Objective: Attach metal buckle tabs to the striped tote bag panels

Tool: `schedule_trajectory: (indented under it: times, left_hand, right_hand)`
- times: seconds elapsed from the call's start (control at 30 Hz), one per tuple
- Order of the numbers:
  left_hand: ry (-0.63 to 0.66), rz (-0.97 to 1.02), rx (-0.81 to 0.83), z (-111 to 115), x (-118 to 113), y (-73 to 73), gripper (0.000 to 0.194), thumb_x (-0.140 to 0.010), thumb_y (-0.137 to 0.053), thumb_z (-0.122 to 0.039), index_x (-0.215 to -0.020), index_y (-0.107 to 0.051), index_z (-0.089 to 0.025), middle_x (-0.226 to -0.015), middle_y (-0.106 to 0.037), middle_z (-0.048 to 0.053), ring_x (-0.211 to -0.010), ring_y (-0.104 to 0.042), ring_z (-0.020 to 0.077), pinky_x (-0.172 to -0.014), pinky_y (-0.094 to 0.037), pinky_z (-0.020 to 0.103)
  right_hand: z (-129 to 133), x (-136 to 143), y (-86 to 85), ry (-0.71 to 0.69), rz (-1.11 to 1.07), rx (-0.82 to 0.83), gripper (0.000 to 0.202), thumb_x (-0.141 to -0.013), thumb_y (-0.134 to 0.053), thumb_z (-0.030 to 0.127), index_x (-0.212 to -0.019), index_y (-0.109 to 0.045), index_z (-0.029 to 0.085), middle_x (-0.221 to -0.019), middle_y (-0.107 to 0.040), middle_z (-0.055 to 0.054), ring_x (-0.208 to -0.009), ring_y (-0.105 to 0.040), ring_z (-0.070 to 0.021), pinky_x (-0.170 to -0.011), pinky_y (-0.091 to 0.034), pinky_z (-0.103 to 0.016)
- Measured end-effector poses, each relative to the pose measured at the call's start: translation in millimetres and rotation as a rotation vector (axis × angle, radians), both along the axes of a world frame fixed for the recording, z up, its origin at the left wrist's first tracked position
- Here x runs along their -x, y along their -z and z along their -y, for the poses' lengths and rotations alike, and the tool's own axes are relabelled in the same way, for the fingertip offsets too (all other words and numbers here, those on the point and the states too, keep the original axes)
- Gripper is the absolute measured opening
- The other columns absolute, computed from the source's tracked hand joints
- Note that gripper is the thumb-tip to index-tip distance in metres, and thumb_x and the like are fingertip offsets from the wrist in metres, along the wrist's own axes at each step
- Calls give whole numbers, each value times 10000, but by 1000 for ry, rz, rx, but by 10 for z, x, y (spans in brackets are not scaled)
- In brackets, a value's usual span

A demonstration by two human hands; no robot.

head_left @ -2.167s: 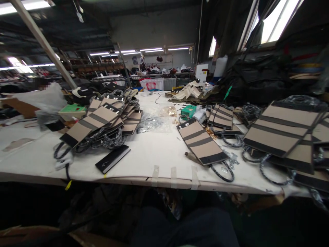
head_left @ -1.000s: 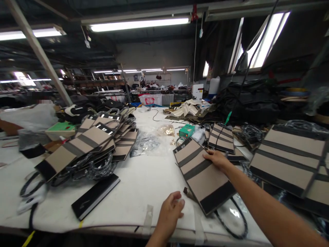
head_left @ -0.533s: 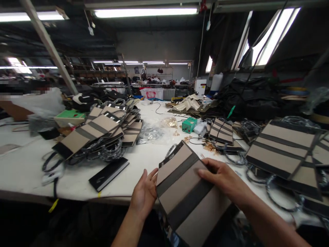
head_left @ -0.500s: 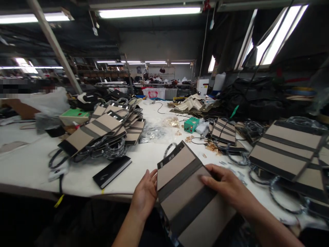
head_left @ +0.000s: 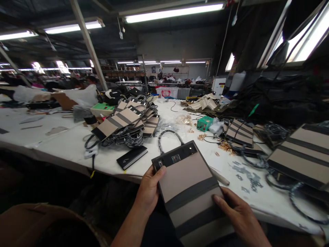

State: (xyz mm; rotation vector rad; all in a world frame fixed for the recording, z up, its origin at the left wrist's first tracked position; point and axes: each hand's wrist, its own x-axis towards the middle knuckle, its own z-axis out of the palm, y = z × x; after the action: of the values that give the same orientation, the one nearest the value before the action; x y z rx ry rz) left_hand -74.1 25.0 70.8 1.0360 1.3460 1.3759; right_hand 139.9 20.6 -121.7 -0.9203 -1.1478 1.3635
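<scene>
Between my hands is a flat beige-and-black striped bag panel [head_left: 189, 175], tilted over the table's front edge. A wrapped loop handle [head_left: 169, 132] sticks up from its far end, beside a black band with small metal fittings. My left hand [head_left: 150, 190] grips the upper left edge, thumb on top near a fitting. On the right edge my right hand [head_left: 238, 209] pinches the panel, its thumb on the striped face and the fingers partly hidden behind. The panel's lower end runs out of view.
Similar panels lie in a pile [head_left: 128, 118] at left and a stack [head_left: 302, 154] at right. A black notebook [head_left: 132, 157] lies near the front edge. Grey metal pieces [head_left: 250, 178], brass-coloured parts [head_left: 226, 147] and a green box [head_left: 204, 123] are on the white table [head_left: 64, 144]. A cardboard box [head_left: 48, 219] stands lower left.
My left hand has closed on the panel's upper left edge, its thumb now on top. The panel has tilted, showing more of its black band and handle. The view has turned left.
</scene>
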Motion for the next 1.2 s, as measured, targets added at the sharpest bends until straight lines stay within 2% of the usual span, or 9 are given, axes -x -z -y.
schedule_trajectory:
  times: [0.23,0.4,0.5,0.57,0.7,0.83,1.0,1.07,1.2]
  left_hand:
    - [68,-54,-30,234,-160,32,432,-748,-841,-328,-1125,-708,-164,-1029,-761,81,-915,-716,241,-818,-573,342]
    - [127,-137,47,510,-122,249,411,-750,-840,-352,-1091,-722,-156,-990,-751,74,-869,-695,215,-800,-564,332]
    - [98,-213,102,686,-32,409,405,-719,-858,-372,-1032,-740,-144,-897,-731,53,-751,-648,161,-608,-500,231]
    - [70,-167,150,771,50,492,371,-746,-829,-403,-991,-752,-135,-877,-726,54,-739,-634,152,-590,-477,220]
    - [76,188,287,791,292,643,437,-825,-717,-526,-949,-757,-110,-928,-746,98,-853,-680,204,-821,-525,302]
    - [95,265,438,679,596,841,584,-878,-592,-650,-991,-738,-95,-809,-729,98,-706,-677,192,-709,-513,302]
    - [117,16,480,591,791,1009,499,-790,-789,-433,-1179,-710,-129,-944,-762,108,-854,-714,239,-772,-526,325]
    - [85,-25,441,588,806,1043,438,-748,-832,-340,-1128,-733,-148,-1052,-760,112,-929,-711,247,-843,-526,340]
    - [-12,42,408,645,790,1086,314,-742,-837,-296,-1022,-761,-176,-1003,-773,85,-893,-717,227,-855,-533,349]
  right_hand:
    - [-34,-520,-189,224,270,-67,567,-778,-664,652,-1172,-759,255,-1256,-706,-53,-1220,-620,-365,-1080,-498,-442]
    - [30,-856,-193,87,348,-82,591,-813,-656,628,-1239,-726,225,-1269,-701,-56,-1156,-663,-338,-1014,-548,-381]
    - [20,-944,-100,-87,359,-79,598,-852,-635,621,-1302,-688,231,-1327,-667,-58,-1175,-651,-334,-1025,-539,-391]
    - [-10,-941,-29,-186,353,-73,584,-867,-631,612,-1316,-679,241,-1359,-646,-54,-1216,-623,-342,-1057,-514,-419]
    - [-132,-830,107,-346,307,-67,576,-873,-630,608,-1313,-686,241,-1383,-627,-60,-1276,-576,-364,-1085,-488,-436]
    - [-292,-688,265,-448,313,-61,598,-876,-615,619,-1331,-673,235,-1377,-632,-69,-1277,-570,-366,-1119,-444,-465]
    - [-380,-584,439,-525,405,-100,571,-891,-604,592,-1335,-669,238,-1413,-604,-68,-1308,-541,-358,-1143,-403,-457]
    - [-381,-560,472,-547,449,-122,518,-908,-589,562,-1308,-684,246,-1368,-639,-65,-1261,-579,-340,-1110,-431,-439]
    - [-375,-444,411,-446,565,-157,476,-882,-638,527,-1276,-687,265,-1299,-674,-65,-1167,-627,-303,-1018,-488,-400]
